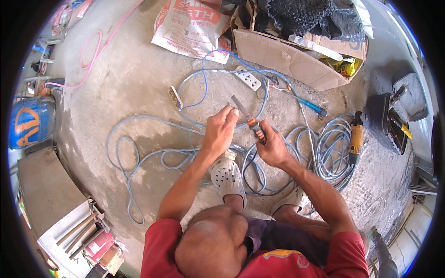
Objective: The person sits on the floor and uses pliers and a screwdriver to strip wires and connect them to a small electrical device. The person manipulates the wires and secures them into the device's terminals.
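My right hand (273, 147) is closed around the orange and black handle of a knife (241, 106), its grey blade angled up and to the left. Beside the blade my left hand (220, 130) is closed in a pinch, thumb near the metal; whatever lies between those fingers is hidden. Both hands are above my light clog (227, 176). Loops of grey-blue cable (162, 150) spread over the floor under and around them. A thinner blue wire (204, 76) curves beyond the hands, close to a white socket strip (249, 78).
A cardboard box (287, 58) full of items and a white printed sack (190, 34) stand at the far side. To the right are a blue-handled tool (313, 107), coiled cable (331, 153), a yellow power tool (356, 139) and a black bin (382, 123). A blue drum (32, 121) is at left.
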Action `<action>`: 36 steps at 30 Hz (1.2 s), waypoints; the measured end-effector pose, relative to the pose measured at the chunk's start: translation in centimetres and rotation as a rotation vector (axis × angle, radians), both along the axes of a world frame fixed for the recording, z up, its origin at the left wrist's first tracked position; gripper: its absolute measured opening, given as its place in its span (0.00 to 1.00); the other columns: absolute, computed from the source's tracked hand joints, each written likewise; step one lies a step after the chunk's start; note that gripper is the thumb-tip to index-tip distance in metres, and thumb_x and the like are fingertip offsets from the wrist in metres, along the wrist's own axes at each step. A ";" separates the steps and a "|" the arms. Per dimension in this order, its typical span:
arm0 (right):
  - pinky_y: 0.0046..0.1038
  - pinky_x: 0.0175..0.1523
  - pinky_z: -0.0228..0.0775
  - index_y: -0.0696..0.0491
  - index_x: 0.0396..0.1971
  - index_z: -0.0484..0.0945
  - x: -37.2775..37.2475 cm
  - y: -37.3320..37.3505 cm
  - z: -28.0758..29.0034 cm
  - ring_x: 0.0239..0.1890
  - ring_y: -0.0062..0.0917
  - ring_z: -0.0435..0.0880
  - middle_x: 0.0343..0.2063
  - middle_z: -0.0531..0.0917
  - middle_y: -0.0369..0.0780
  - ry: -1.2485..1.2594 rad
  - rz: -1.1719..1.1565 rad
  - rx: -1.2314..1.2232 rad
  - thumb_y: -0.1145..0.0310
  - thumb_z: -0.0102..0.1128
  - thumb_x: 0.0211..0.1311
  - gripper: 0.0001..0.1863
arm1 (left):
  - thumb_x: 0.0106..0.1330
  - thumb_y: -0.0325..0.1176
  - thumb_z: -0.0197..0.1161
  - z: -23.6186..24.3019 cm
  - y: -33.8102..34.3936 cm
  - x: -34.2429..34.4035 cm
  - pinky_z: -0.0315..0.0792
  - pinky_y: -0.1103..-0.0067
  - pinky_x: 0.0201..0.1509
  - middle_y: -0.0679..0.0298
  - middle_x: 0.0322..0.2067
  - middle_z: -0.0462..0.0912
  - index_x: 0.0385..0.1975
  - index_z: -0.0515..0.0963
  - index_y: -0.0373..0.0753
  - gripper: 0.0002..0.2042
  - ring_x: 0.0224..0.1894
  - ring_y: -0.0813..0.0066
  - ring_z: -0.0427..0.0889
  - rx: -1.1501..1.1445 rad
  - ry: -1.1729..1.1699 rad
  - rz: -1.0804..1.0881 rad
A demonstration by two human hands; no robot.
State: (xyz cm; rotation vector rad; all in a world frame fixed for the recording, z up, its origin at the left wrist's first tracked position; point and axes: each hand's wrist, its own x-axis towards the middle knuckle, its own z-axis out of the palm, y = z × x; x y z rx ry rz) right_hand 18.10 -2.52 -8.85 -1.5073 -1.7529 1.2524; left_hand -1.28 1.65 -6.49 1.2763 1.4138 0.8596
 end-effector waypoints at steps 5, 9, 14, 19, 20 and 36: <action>0.29 0.33 0.73 0.51 0.46 0.73 0.6 0.4 2.5 0.33 0.25 0.79 0.31 0.75 0.40 0.035 0.119 -0.065 0.81 0.56 0.49 0.21 | 0.73 0.39 0.53 0.5 -0.8 -1.3 0.44 0.85 0.15 0.80 0.15 0.56 0.29 0.73 0.43 0.11 0.13 0.91 0.49 -0.616 -0.891 0.112; 0.29 0.32 0.72 0.51 0.49 0.74 4.0 3.8 -0.7 0.33 0.24 0.78 0.32 0.74 0.41 -0.333 0.253 0.753 0.79 0.62 0.52 0.21 | 0.74 0.38 0.51 0.4 -1.7 -0.6 0.46 0.82 0.14 0.80 0.15 0.60 0.29 0.73 0.42 0.11 0.12 0.88 0.53 -0.815 -1.106 0.120; 0.28 0.32 0.71 0.54 0.49 0.75 1.1 2.8 5.1 0.27 0.21 0.76 0.28 0.73 0.35 0.597 0.206 -0.670 0.71 0.62 0.57 0.19 | 0.75 0.40 0.52 1.4 -1.3 -2.0 0.64 0.73 0.21 0.64 0.16 0.72 0.31 0.74 0.34 0.15 0.17 0.74 0.72 0.369 0.313 0.009; 0.34 0.40 0.75 0.53 0.49 0.77 4.6 5.1 -0.3 0.34 0.42 0.80 0.37 0.79 0.45 -0.346 0.028 0.549 0.82 0.60 0.53 0.21 | 0.75 0.43 0.54 3.1 -3.9 -3.2 0.57 0.81 0.22 0.70 0.19 0.67 0.35 0.75 0.36 0.15 0.18 0.83 0.62 -0.114 -0.443 0.109; 0.30 0.40 0.72 0.54 0.44 0.76 6.6 6.0 -2.0 0.32 0.35 0.77 0.36 0.79 0.40 -0.242 -0.127 0.508 0.83 0.59 0.52 0.17 | 0.75 0.44 0.54 4.0 -3.3 -3.6 0.55 0.84 0.22 0.73 0.20 0.66 0.37 0.76 0.36 0.15 0.19 0.85 0.60 -0.239 -0.709 0.113; 0.23 0.53 0.70 0.56 0.58 0.76 11.7 1.0 11.3 0.47 0.20 0.77 0.55 0.77 0.36 0.455 0.228 -0.780 0.76 0.63 0.45 0.33 | 0.74 0.39 0.57 5.8 -2.0 0.2 0.68 0.82 0.34 0.68 0.29 0.79 0.46 0.79 0.34 0.14 0.30 0.82 0.72 0.137 0.000 -0.195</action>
